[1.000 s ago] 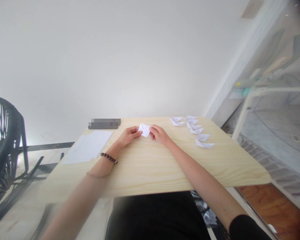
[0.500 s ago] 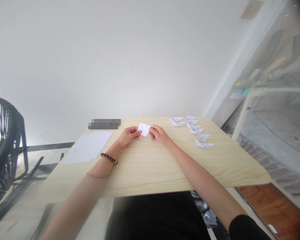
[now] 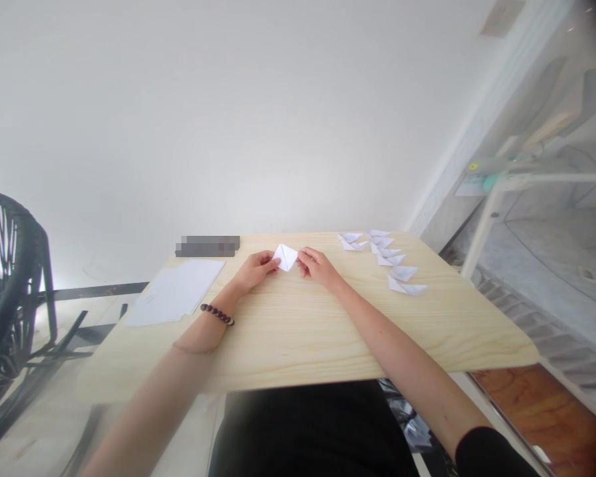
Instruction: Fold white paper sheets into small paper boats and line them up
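Note:
A small folded white paper (image 3: 287, 258), diamond-shaped with a crease line across it, is held just above the table between my hands. My left hand (image 3: 258, 269) pinches its left corner between thumb and fingers. At the right corner, the closed fingertips of my right hand (image 3: 316, 265) grip the paper's edge. Several folded paper boats (image 3: 391, 257) sit on the right part of the table, some close against each other. A stack of white paper sheets (image 3: 176, 291) lies flat to the left of my left hand.
The pale wooden table (image 3: 298, 338) stands against a white wall (image 3: 288, 119). At its back left lies a dark object (image 3: 206, 252), blurred by pixels. A dark woven chair (image 3: 17, 265) is at the far left, and a white metal frame (image 3: 491, 212) stands to the right.
The folded paper has turned slightly, and its right corner now shows as a point at my right fingertips. My hands have barely moved.

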`<state>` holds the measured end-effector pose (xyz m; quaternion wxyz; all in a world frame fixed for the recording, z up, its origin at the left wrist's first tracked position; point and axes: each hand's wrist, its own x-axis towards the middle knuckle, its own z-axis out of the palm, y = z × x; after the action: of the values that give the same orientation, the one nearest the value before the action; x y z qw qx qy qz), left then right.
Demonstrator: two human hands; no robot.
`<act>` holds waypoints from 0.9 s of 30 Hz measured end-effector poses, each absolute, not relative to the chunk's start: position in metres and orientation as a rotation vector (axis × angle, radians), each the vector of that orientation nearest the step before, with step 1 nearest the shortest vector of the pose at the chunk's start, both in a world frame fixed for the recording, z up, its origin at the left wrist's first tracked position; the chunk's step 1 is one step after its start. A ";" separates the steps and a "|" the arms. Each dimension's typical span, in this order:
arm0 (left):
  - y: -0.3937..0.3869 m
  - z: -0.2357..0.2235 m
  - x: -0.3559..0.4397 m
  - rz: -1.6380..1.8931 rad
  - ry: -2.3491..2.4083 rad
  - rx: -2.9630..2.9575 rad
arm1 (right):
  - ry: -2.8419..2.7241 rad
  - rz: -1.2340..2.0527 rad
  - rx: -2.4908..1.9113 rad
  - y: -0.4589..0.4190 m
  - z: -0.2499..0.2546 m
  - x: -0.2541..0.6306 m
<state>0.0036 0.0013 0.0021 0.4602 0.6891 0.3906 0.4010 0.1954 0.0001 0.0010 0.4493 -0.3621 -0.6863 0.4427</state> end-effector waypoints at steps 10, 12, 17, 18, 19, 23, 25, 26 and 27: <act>0.001 0.003 0.003 0.990 0.974 1.732 | -1.712 1.084 -0.892 0.000 0.001 0.197; 0.001 0.003 0.004 0.995 0.992 1.741 | -1.718 1.073 -0.890 0.000 0.001 0.197; 0.000 0.003 0.005 1.008 1.022 1.729 | -1.713 1.060 -0.951 0.002 -0.002 0.196; 0.000 0.003 0.005 1.015 1.028 1.725 | -1.715 1.058 -0.967 0.002 -0.003 0.195; 0.000 0.004 0.005 1.021 1.035 1.723 | -1.719 1.056 -0.979 0.002 -0.003 0.195; -0.001 0.004 0.005 1.030 1.038 1.721 | -1.740 1.038 -0.983 0.001 -0.003 0.194; -0.001 0.004 0.005 1.030 1.024 1.701 | -1.742 1.036 -0.977 0.001 -0.002 0.195; -0.001 0.004 0.005 1.035 1.016 1.679 | -1.739 1.039 -0.977 0.000 -0.002 0.195; -0.001 0.004 0.005 1.042 1.010 1.648 | -1.732 1.040 -0.981 0.000 -0.002 0.195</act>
<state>0.0050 -0.0009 0.0042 0.4552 0.6682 0.4096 0.4226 0.1949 0.0000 -0.0016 0.4329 -0.3937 -0.6953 0.4174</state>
